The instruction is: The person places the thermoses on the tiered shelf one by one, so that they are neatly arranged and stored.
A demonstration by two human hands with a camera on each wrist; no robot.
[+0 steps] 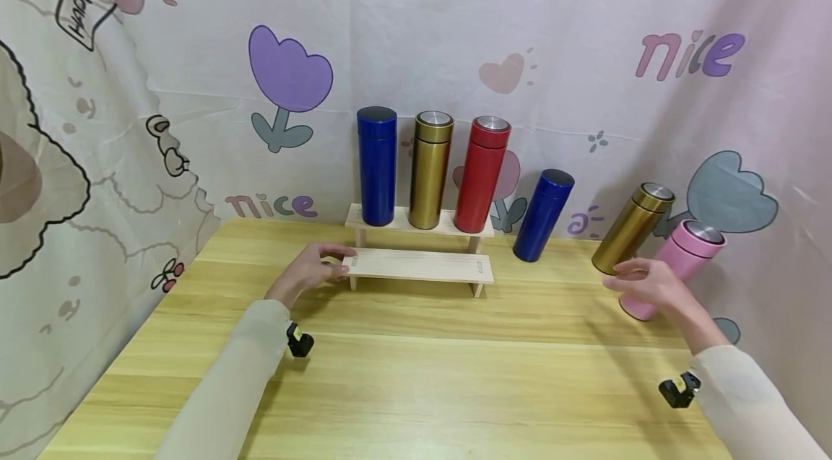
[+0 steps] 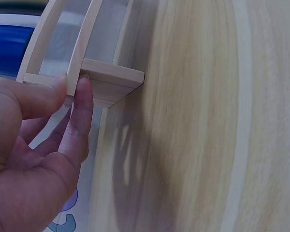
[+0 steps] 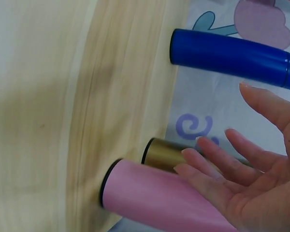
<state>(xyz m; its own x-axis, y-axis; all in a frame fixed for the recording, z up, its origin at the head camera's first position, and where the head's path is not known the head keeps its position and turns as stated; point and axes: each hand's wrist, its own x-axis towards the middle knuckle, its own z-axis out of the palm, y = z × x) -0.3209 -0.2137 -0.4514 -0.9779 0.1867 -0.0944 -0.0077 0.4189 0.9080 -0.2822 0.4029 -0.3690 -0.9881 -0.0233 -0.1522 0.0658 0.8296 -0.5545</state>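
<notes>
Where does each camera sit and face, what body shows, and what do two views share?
Head: on the head, facing forward and down at the wooden shelf; left hand, right hand and sleeves show.
Left wrist: on that wrist, facing the wooden shelf's end, pinched by the left hand's fingers.
Right wrist: on that wrist, facing the pink bottle behind the right hand's fingers.
Shared: head and right wrist both show the pink bottle.

The head view is brightly lit, with pale glare spread over the tabletop (image 1: 442,388) and soft shadows cast beside the sleeves (image 1: 227,380). Both wrist views are dimmer and softened in detail; straight lines are bowed by the lens (a finger-streaked shadow is thrown by the left hand (image 2: 34,169)).
</notes>
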